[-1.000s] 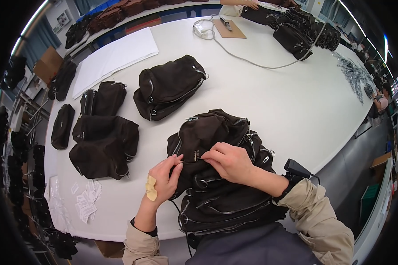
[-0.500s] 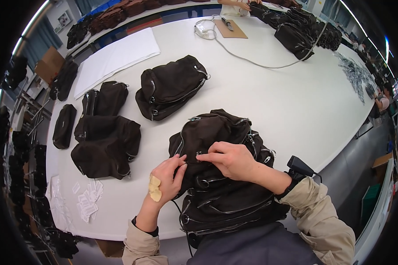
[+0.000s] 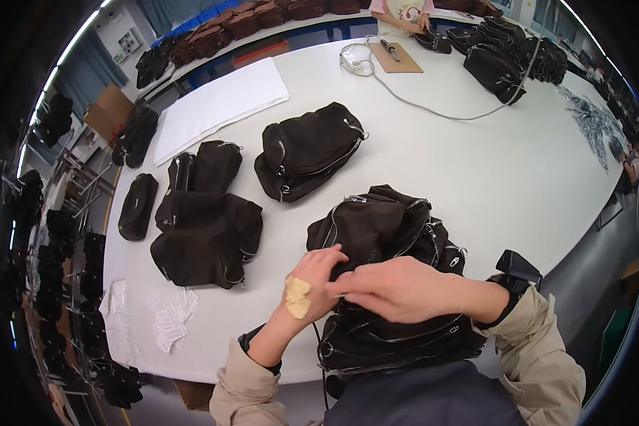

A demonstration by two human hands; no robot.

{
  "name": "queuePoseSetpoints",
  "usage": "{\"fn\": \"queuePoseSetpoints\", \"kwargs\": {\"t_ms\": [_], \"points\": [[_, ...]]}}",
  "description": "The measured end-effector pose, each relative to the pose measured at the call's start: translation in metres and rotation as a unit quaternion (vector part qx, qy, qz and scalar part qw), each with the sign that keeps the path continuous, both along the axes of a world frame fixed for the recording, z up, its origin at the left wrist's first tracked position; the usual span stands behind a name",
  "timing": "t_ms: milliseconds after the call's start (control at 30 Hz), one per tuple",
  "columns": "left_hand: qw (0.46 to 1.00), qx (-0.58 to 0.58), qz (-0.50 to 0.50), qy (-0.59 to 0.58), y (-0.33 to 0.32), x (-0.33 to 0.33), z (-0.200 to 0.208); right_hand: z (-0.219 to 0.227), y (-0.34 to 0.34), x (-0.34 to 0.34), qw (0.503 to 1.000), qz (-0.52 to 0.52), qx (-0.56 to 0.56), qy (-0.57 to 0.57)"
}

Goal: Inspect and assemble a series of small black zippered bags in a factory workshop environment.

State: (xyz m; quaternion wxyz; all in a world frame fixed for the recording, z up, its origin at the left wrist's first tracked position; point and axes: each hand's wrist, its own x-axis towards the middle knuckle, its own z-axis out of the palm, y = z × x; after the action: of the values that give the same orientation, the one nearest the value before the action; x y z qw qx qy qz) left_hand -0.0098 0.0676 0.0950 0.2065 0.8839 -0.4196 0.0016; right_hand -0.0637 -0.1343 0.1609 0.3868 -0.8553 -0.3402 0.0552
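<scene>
A stack of dark brown-black fabric zip bags (image 3: 405,334) lies right in front of me, its top bag (image 3: 366,224) reaching away from me with silver zippers and rings. My left hand (image 3: 311,280) rests at that bag's left edge, fingers stretched out over the fabric. Pale yellow patches (image 3: 297,297) stick to the back of this hand. My right hand (image 3: 405,287) crosses above the stack, thumb and forefinger pinched together beside the left thumb. Whatever sits in the pinch, if anything, is too small and blurred to name.
More dark bags (image 3: 309,149) lie to the left and beyond. White paper slips (image 3: 172,319) are at the near left, white sheets (image 3: 220,106) at the far left. A grey cable (image 3: 433,110) runs past a brown board (image 3: 406,60). A co-worker (image 3: 405,14) handles a bag opposite.
My right hand has lifted off the top bag's front and drawn back toward me, up to the left hand. The whole view has shifted, so the table appears farther right and lower.
</scene>
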Motion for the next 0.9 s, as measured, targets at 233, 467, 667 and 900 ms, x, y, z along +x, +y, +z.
{"fn": "queuePoseSetpoints", "kwargs": {"t_ms": [233,467,667,900], "points": [[0.798,-0.267,0.270,0.469,0.043,0.027,-0.023,-0.017,-0.076,-0.020,0.907,-0.211,0.235,0.279],[0.948,-0.256,0.176,0.065,0.021,0.051,0.083,-0.051,-0.118,-0.067,0.830,-0.350,0.371,0.226],[0.991,-0.092,-0.016,-0.094,-0.050,0.078,0.049,-0.062,-0.122,-0.078,0.763,-0.365,0.469,0.253],[0.995,0.083,-0.044,0.009,-0.070,0.049,-0.050,-0.045,-0.113,-0.072,0.768,-0.373,0.456,0.250]]}}
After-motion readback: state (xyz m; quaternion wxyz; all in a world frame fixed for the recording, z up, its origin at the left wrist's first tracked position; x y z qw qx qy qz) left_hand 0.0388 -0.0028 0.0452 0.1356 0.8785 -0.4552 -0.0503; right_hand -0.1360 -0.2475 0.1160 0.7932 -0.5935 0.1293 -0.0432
